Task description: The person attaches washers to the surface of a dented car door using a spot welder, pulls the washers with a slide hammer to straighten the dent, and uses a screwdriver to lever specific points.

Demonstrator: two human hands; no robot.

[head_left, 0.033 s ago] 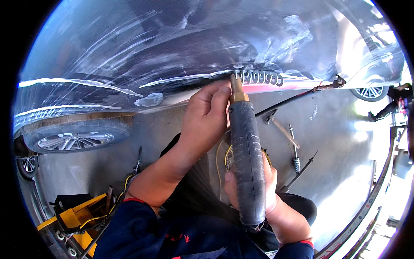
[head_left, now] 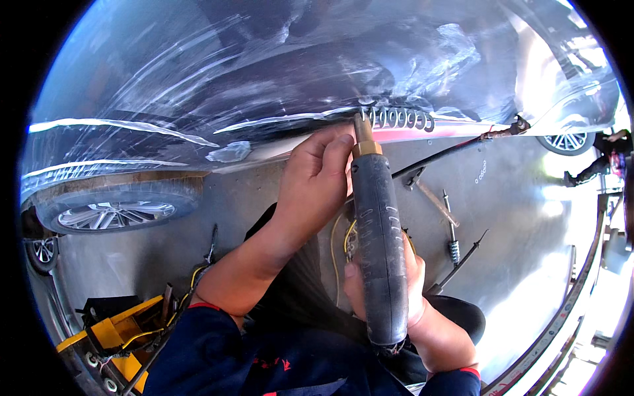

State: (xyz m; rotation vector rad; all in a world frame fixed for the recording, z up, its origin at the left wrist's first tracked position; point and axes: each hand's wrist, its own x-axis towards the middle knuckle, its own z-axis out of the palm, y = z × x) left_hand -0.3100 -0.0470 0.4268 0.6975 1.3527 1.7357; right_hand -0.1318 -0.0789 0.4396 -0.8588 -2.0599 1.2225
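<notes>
My right hand (head_left: 413,277) is wrapped round the black grip of a dent-pulling spot welding gun (head_left: 380,244), which has a brass-coloured nose (head_left: 365,135). Its tip meets the scraped car panel (head_left: 317,59) at the left end of a row of metal pull rings (head_left: 399,119) that stand out from the panel. Beside the nose, my left hand (head_left: 317,165) is closed, thumb against the curled fingers. Whatever those fingers pinch is hidden behind the hand.
A black bar (head_left: 456,148) slants from behind the gun to a clamp at the car's lower edge. On the floor lie a slide hammer (head_left: 453,231), another rod (head_left: 462,264) and loose rings (head_left: 481,171). A yellow cart (head_left: 109,333) stands lower left, by a car wheel (head_left: 119,214). Another person (head_left: 604,155) is far right.
</notes>
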